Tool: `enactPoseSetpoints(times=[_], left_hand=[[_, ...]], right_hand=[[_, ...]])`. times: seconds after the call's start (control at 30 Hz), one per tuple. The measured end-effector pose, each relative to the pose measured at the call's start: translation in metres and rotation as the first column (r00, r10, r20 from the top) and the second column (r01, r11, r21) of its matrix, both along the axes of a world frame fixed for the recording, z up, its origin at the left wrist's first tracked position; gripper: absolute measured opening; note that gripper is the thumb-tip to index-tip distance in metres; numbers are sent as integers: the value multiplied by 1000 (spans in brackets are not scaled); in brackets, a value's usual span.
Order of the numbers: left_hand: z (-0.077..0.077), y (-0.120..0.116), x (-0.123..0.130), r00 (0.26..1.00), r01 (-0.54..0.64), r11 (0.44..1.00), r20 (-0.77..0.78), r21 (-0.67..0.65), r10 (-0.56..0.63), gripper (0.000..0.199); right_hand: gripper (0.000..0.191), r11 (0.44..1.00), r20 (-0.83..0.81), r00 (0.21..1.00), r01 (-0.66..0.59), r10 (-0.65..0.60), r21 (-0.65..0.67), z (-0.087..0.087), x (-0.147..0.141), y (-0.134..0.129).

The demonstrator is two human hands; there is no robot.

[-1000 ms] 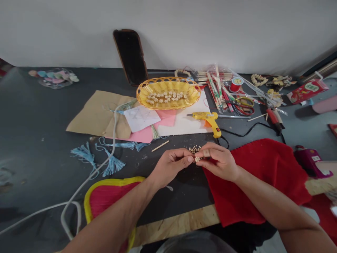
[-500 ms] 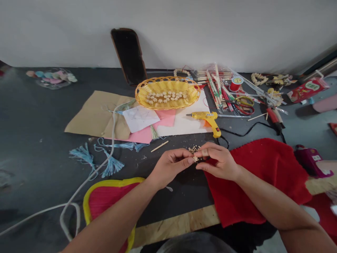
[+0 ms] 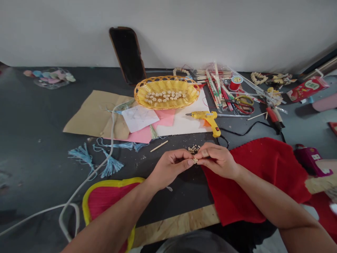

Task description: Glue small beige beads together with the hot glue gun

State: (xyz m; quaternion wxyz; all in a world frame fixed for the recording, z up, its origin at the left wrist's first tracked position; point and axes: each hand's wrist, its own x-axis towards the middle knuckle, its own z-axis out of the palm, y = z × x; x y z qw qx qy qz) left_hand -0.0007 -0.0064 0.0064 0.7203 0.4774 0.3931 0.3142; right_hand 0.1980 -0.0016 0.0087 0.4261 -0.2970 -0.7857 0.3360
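Between my two hands is a small cluster of pale beads (image 3: pixel 195 160), pinched at the fingertips. My left hand (image 3: pixel 175 162) has its thumb and index finger closed on the cluster's left side. From the right, the thumb and fingers of my right hand (image 3: pixel 217 160) press against it, and a tan band wraps one finger. Just beyond the fingertips, loose pale beads (image 3: pixel 193 149) lie in a small pile on the dark table. A yellow woven basket (image 3: pixel 139 92) farther back holds several similar bead clusters (image 3: pixel 168 94). My fingers partly hide the held cluster.
A yellow glue gun (image 3: pixel 206 117) lies beyond my right hand, its black cord (image 3: pixel 247 134) running right. Red cloth (image 3: pixel 260 175) lies under my right forearm. Blue tassels (image 3: pixel 112 166) and a white cable (image 3: pixel 97 170) are left. Scissors (image 3: pixel 244 104) and a propped phone (image 3: pixel 127 54) stand farther back.
My right thumb has moved up and in, closing with the fingers onto the bead cluster. My left hand keeps nearly the same pinch. The whole view has shifted slightly.
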Motion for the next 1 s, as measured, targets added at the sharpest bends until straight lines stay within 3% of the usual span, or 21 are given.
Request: enactPoseSetpoints(times=[0.37,0.6,1.0], left_hand=[[2,0,1,1000,-3,1000,11,-5,3,30],[2,0,0,1000,-7,1000,26,-29,8,33],[3,-1,2,1000,-16,998,-13,66,17,28]], right_hand=[[8,1000,-1,1000,-4,4,0,0,0,0],[23,995,-8,999,-36,36,-93,0,3,-1],[15,991,82,995,47,-57,124,4,-2,-3]])
